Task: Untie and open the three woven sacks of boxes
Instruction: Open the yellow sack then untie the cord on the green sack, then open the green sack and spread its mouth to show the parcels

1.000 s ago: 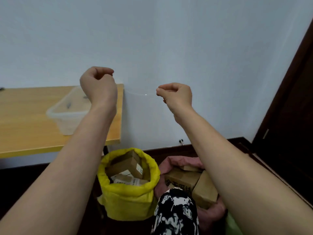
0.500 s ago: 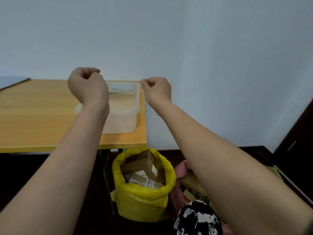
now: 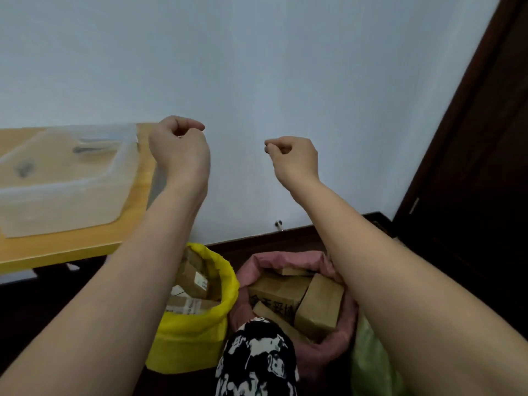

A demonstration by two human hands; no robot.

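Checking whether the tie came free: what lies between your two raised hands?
Head view: no tie shows between the left hand and right hand, only bare pale wall; a fine string would be too thin to tell.

A plain pale wall (image 3: 285, 67) fills the far side, evenly lit. At left stands a light wood table (image 3: 85, 244) bearing a clear plastic tub (image 3: 65, 195); at right a dark brown door (image 3: 485, 167). The floor (image 3: 271, 244) below is dark
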